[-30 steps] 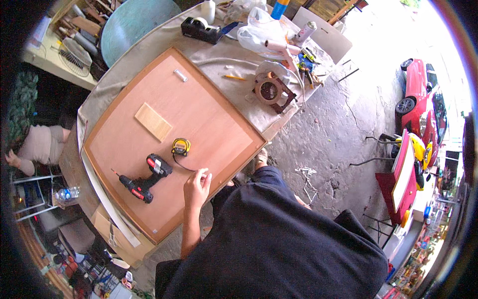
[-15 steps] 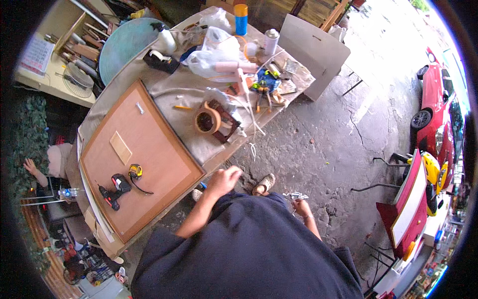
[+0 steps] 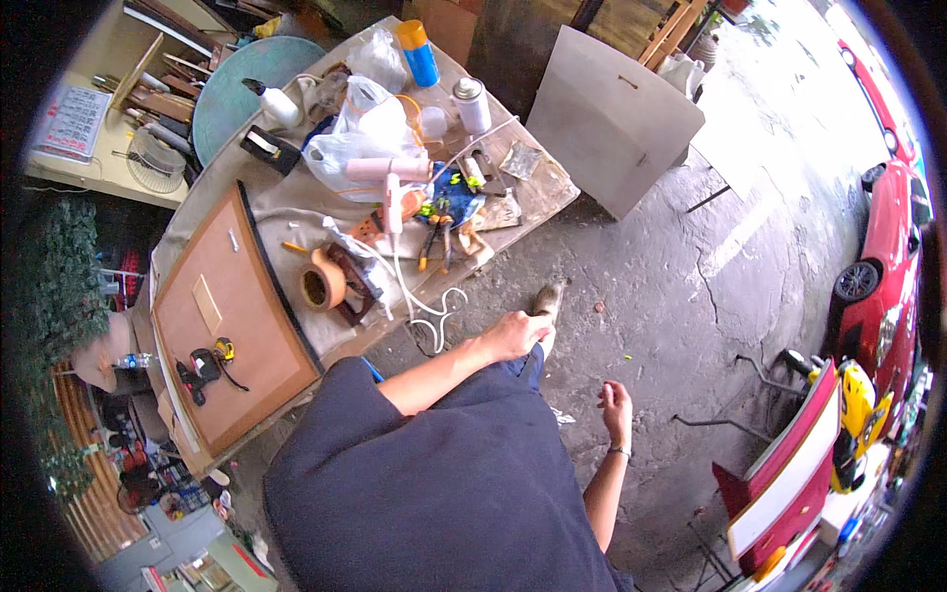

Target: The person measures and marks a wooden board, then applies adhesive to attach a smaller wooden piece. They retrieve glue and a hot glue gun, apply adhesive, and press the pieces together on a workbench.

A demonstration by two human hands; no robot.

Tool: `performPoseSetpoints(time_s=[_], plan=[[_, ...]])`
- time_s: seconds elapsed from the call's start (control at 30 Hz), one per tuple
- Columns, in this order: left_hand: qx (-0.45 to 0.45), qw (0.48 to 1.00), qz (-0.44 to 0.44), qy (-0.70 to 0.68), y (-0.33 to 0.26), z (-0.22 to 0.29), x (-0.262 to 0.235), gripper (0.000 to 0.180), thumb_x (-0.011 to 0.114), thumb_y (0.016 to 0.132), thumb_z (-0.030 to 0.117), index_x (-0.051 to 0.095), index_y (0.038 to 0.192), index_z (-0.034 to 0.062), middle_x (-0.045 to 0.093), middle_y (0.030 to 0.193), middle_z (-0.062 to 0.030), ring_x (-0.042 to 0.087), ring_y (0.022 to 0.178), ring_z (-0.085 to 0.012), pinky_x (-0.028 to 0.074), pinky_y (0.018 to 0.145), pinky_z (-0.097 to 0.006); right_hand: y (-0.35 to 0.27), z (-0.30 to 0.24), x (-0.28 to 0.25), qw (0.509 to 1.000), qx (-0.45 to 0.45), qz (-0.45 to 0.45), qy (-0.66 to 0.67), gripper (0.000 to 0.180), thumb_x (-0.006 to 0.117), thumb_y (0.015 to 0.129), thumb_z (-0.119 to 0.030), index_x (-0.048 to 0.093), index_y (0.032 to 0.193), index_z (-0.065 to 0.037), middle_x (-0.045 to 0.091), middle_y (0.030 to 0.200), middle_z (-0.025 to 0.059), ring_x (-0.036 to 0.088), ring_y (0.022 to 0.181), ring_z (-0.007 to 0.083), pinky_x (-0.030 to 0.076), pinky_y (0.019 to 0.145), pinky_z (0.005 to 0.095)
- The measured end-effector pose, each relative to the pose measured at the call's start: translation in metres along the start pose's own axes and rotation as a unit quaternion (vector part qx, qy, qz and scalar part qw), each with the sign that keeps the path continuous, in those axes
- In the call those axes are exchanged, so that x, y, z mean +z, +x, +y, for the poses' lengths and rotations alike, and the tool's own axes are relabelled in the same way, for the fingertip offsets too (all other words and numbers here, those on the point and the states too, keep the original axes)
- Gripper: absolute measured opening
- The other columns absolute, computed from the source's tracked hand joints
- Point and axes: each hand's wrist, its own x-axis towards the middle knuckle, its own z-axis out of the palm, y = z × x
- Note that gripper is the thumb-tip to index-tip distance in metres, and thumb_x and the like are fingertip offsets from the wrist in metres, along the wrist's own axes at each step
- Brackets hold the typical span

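My left hand (image 3: 518, 335) is in front of my body over the floor, its fingers curled in, with nothing visible in them. To the right my right hand (image 3: 616, 400) hangs with loosely bent fingers apart, holding nothing. Nearest my left hand is the workbench's right side, where a hair dryer (image 3: 393, 202) with a looped white cord (image 3: 441, 314) lies. Beside it are pliers (image 3: 434, 244), a clay pot (image 3: 324, 282) and a dark brown wooden piece (image 3: 353, 286). A brown framed board (image 3: 258, 321) bears a cordless drill (image 3: 197, 371) and a yellow tape measure (image 3: 225, 348).
Plastic bags (image 3: 370, 123), a blue can (image 3: 417, 54) and a white spray can (image 3: 472, 106) crowd the bench's far end. A grey panel (image 3: 617, 118) leans beyond it. Red-and-white board (image 3: 789, 469) on metal legs and red car (image 3: 873, 266) stand right.
My view has shifted rightward and forward along the bench, which now sits farther left. My left hand has moved right; my right hand has swung forward, away from my body.
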Motion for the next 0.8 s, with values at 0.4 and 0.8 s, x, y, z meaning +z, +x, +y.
performPoseSetpoints(time_s=[0.4,0.8], plan=[[0.002,0.999,0.017,0.050,0.283,0.006,-0.015,0.032,0.062,0.093,0.034,0.069,0.084,0.0038,0.068,0.088,-0.0178,0.066,0.089,-0.0385,0.052,0.080,-0.047,0.143,0.121,-0.129,0.957,0.140,-0.151,-0.205,0.032,0.056,0.099,-0.029,0.069,0.100,0.000,0.074,0.087,0.0172,0.072,0.074,0.0231,0.058,0.067,0.0390],[-0.229,0.950,0.205,0.057,0.392,-0.029,-0.130,0.028,0.059,0.096,0.032,0.068,0.093,0.0049,0.067,0.093,-0.0152,0.067,0.090,-0.0367,0.053,0.077,-0.048,0.590,-0.115,-0.201,0.933,0.046,-0.218,-0.283,0.037,0.054,0.097,-0.031,0.071,0.087,0.000,0.073,0.077,0.0175,0.073,0.071,0.0259,0.057,0.066,0.0416]])
